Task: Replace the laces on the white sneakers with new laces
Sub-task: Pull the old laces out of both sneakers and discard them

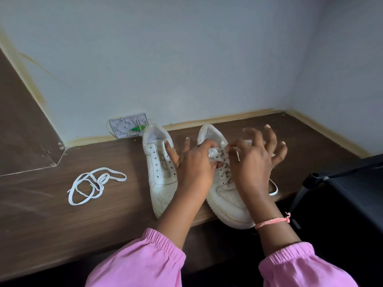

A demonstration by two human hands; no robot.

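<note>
Sneakers: we see two white sneakers side by side on the brown wooden desk (51, 214), toes toward us, heels toward the wall
Left sneaker (160, 172): its eyelets are bare and the tongue is exposed; we judge its lace already removed
Loose lace (91, 184): one white lace lies in a loose tangle on the desk, well apart from the left sneaker (we cannot tell whether it is an old lace or a new one)
Right sneaker (227, 195): a lace (222, 162) still crosses its eyelets, and a white loop of lace (273, 188) shows on the desk at its outer side
Left hand (193, 164): it rests over the lacing of the right sneaker, thumb and forefinger curled onto the lace near the upper eyelets, remaining fingers spread toward the left sneaker
Right hand (256, 160): thumb and forefinger pinch a strand of the same lace at the top of the lacing; the other fingers fan out, holding nothing
Step in hand: we judge this as work at the top eyelets of the right sneaker; whether unlacing or relacing, the frame does not settle
Done: one sneaker stripped, as far as we see
Left: at least the left sneaker remains to be laced, and the right sneaker's lacing finished
Other items: a small grey plate (129, 125) with a green piece leans at the wall behind the left sneaker; a black stand (317, 179) sits at the right edge
</note>
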